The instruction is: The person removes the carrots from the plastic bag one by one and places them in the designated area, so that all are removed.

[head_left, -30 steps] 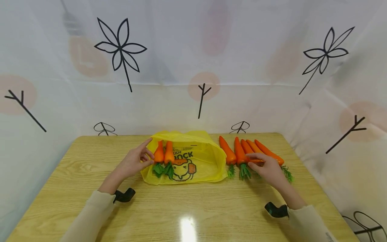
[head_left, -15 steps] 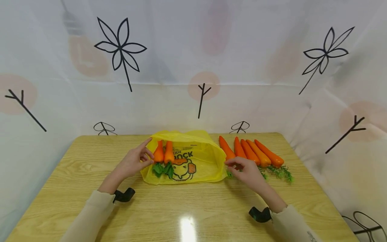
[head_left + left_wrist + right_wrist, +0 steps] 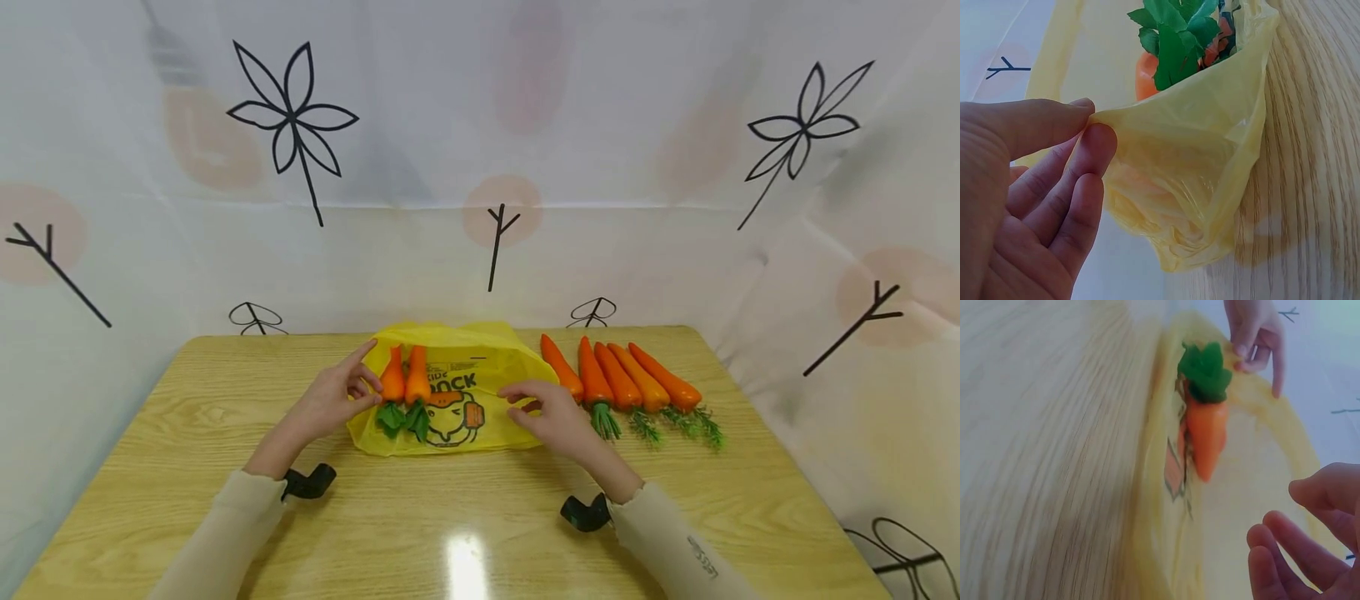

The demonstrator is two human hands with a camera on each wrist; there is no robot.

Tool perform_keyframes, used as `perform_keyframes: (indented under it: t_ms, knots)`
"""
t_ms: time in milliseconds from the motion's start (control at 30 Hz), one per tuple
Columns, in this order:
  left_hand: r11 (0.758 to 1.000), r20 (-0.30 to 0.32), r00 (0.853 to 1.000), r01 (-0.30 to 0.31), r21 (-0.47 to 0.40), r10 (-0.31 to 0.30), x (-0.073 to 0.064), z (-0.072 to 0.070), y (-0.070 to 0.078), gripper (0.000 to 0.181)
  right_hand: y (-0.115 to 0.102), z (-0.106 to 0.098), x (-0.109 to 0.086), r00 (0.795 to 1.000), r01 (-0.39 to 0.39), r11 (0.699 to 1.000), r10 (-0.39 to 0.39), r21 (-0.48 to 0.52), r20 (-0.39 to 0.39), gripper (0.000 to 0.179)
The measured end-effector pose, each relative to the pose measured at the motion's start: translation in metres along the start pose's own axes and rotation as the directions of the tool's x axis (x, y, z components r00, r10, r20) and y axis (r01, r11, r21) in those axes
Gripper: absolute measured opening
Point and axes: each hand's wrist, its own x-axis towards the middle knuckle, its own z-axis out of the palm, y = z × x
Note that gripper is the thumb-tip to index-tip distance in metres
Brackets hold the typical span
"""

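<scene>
A yellow plastic bag lies on its side with its mouth spread toward me. My left hand pinches the left edge of that mouth between thumb and finger, plain in the left wrist view where the film is drawn taut. Two orange carrots with broad green leaves, one nearer the edge and one beside it, lie inside at the left. My right hand is over the bag's right side, fingers loosely bent and thumb apart, holding nothing. In the right wrist view a leafy carrot shows beyond its fingertips.
Several longer carrots lie in a row right of the bag, some with feathery green tops. The wooden table meets a patterned cloth backdrop at its far edge. Each wrist wears a black camera mount.
My right hand has moved left from the carrot row, past the bag's right edge, to over the bag. The left hand keeps its hold on the bag edge.
</scene>
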Motion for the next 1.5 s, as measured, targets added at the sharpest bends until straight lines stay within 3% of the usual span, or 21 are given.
perform_keyframes:
  t_ms: [333,667,1000,1200,1333,1500]
  knots:
    - [1.0,-0.011,1.0,-0.02,0.009,0.021,0.001,0.001,0.0,0.083,-0.008,0.031,0.025,0.993,-0.105,0.99,0.098,0.095,0.072,0.035]
    - [1.0,-0.005,1.0,0.007,-0.002,-0.007,0.002,-0.001,0.002,0.084,-0.006,0.054,0.044,0.975,-0.153,0.973,0.121,0.17,0.185,0.041]
    - [1.0,0.004,1.0,0.014,-0.002,-0.014,0.001,0.0,0.0,0.084,-0.009,0.07,0.061,0.956,-0.244,0.942,0.194,0.231,0.219,0.044]
    - [1.0,0.005,1.0,0.023,-0.004,-0.023,0.001,0.0,0.001,0.084,-0.01,0.077,0.073,0.952,-0.252,0.95,0.21,0.185,0.223,0.044]
    - [1.0,0.01,1.0,0.023,-0.005,-0.023,0.0,0.001,0.001,0.084,-0.012,0.078,0.082,0.94,-0.267,0.956,0.232,0.118,0.248,0.051]
    - [0.999,0.009,0.999,0.032,-0.007,-0.032,-0.001,0.002,0.0,0.084,-0.017,0.077,0.092,0.922,-0.284,0.953,0.241,0.105,0.305,0.063]
